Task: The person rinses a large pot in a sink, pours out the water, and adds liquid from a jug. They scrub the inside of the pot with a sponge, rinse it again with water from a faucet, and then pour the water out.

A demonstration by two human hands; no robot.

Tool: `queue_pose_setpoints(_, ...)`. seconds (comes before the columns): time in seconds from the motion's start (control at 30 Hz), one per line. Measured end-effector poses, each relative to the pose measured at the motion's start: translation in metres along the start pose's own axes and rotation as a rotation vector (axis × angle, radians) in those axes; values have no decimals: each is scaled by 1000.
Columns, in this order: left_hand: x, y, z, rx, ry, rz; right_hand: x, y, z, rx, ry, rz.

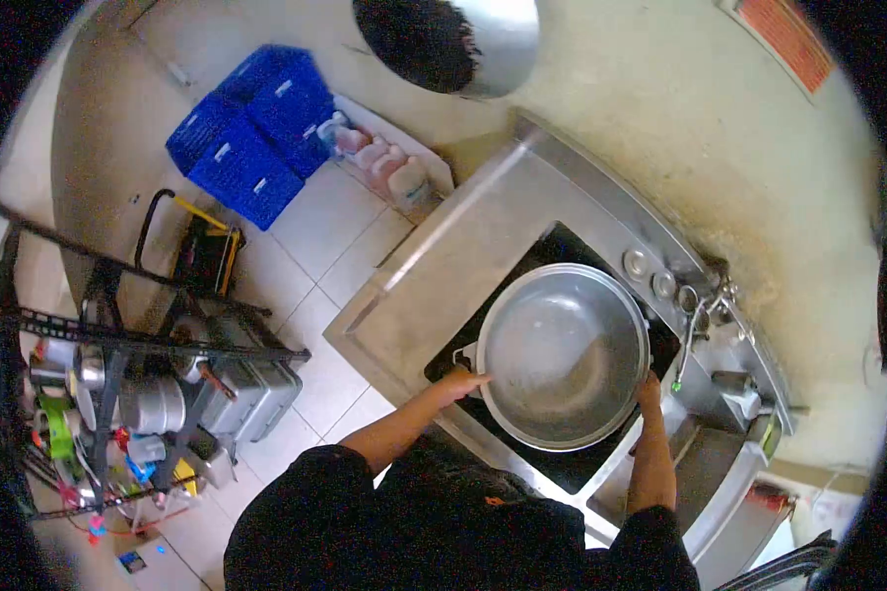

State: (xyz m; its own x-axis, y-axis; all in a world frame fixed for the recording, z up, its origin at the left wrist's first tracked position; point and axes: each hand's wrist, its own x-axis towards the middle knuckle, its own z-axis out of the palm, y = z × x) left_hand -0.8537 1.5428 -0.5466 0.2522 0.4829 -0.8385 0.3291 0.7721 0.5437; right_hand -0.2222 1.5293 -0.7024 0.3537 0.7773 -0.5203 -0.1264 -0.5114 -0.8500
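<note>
A large round metal pot (552,345) sits on the black square inset (554,241) of a stainless steel counter. Its inside is bare metal, with a brownish shaded patch toward the lower right. My left hand (457,386) grips the pot's left edge, just below a loop handle (463,357), with a finger laid at the rim. On the opposite side, my right hand (648,390) is closed at the right rim; its fingers are partly hidden by the pot's side.
Small metal cups (637,263) line the counter's back ledge beside a faucet (698,330). A sink basin (700,468) lies right. Blue crates (251,138) and plastic jugs (409,185) stand on the tiled floor. A black rack (118,340) of cookware is at left.
</note>
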Motion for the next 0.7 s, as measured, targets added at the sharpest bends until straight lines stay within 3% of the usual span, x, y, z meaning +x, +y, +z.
queue_pose_setpoints(0.07, 5, -1, 14, 77, 268, 84, -104, -109, 57, -676, -110, -124)
queue_pose_setpoints(0.1, 5, -2, 16, 48, 287, 149, -153, -158, 86, -717, -140, -105)
queue_pose_setpoints(0.13, 4, -2, 18, 20, 305, 215, -197, -202, 113, -613, -184, -73)
queue_pose_setpoints(0.23, -34, -5, 12, -137, 59, 471, -307, -291, 176, -120, -248, -75)
queue_pose_setpoints(0.33, -105, 7, -14, 40, -85, 571, -342, -284, 215, 518, -151, -290)
queue_pose_setpoints(0.37, -97, -11, -20, -62, -194, 525, -342, -266, 214, 400, -180, -276)
queue_pose_setpoints(0.4, -130, -6, -29, -87, -158, 348, -340, -241, 210, 89, -220, -255)
queue_pose_setpoints(0.43, -150, -22, -40, -45, -103, 412, -337, -214, 206, -319, -282, -275)
queue_pose_setpoints(0.5, -179, -70, -63, -107, 2, 369, -343, -167, 204, -767, -315, -424)
queue_pose_setpoints(0.6, -236, -167, -73, -280, 150, 318, -386, -147, 207, -861, -171, -460)
queue_pose_setpoints(0.67, -250, -274, -65, -234, 301, 188, -421, -127, 197, -1172, -165, -604)
queue_pose_setpoints(0.7, -250, -338, -63, -180, 356, 79, -428, -105, 190, -956, -251, -548)
